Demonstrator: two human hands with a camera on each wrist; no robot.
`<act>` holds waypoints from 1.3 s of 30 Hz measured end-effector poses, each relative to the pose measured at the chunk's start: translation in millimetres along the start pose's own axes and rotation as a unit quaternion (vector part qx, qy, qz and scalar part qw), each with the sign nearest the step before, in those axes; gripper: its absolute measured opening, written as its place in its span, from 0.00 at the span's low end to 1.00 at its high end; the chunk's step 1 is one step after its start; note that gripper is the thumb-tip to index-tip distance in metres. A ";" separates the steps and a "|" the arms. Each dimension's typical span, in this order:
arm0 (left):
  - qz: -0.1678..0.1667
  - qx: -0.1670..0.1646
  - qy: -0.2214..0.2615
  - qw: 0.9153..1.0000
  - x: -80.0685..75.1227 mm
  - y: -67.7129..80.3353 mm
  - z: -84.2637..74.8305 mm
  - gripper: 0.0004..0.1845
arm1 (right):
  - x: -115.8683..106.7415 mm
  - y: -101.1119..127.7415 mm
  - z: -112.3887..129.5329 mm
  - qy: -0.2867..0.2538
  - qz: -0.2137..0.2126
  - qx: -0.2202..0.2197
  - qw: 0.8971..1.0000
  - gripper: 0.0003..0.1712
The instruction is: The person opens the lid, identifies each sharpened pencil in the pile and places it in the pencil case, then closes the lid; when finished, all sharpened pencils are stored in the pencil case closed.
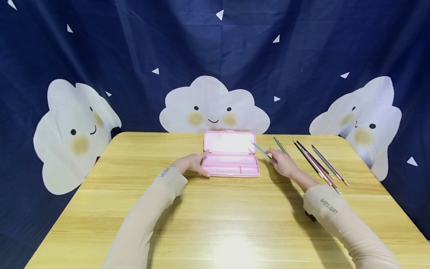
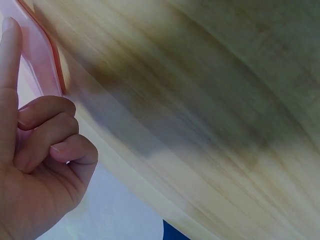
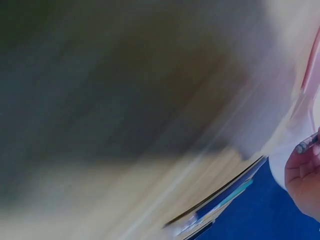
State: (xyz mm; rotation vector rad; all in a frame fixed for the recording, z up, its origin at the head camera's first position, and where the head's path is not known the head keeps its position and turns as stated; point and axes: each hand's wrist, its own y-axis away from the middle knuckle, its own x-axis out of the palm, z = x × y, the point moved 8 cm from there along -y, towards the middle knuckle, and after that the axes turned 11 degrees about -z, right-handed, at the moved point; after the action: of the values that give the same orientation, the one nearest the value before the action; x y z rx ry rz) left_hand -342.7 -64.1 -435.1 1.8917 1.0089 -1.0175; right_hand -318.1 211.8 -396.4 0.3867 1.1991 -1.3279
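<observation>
An open pink pencil case lies at the middle of the wooden table, its lid tilted back. My left hand holds the case's left end, thumb and fingers on its edge; in the left wrist view the fingers curl against the pink rim. My right hand pinches a light blue pencil just right of the case, its tip pointing toward the lid. In the blurred right wrist view the right hand grips the pencil's end.
A green pencil lies beside my right hand. Several more pencils lie in a row on the table's right side. A dark blue cloth with white clouds hangs behind the table.
</observation>
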 end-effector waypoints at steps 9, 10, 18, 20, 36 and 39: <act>-0.001 -0.001 0.003 1.000 -2.7 0.7 1.2 0.58 | 25.5 -15.4 38.6 -0.020 0.047 -0.076 0.996 0.16; -0.001 -0.001 0.003 1.000 -2.9 0.7 1.4 0.58 | 28.9 -17.3 42.7 -0.020 0.057 -0.079 0.995 0.16; -0.003 -0.009 0.005 1.000 -2.2 -0.6 2.6 0.58 | 52.7 -33.0 67.0 -0.011 0.103 -0.113 0.988 0.14; -0.002 -0.011 0.006 1.000 -1.6 -1.0 2.2 0.58 | 57.2 -35.4 69.4 -0.012 0.109 -0.114 0.987 0.15; 0.001 -0.024 0.022 0.999 1.1 0.1 0.5 0.59 | 61.9 -31.9 64.8 -0.099 0.124 -0.090 0.983 0.12; 0.001 -0.026 0.025 0.999 1.1 0.5 2.1 0.59 | 50.6 -29.5 59.7 -0.101 0.094 -0.074 0.988 0.11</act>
State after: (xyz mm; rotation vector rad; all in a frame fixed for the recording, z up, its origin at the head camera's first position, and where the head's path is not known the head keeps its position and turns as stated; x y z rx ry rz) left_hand -342.4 -65.8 -436.8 1.8837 1.0508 -0.9389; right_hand -327.8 128.9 -402.5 0.2463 1.0562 -1.0805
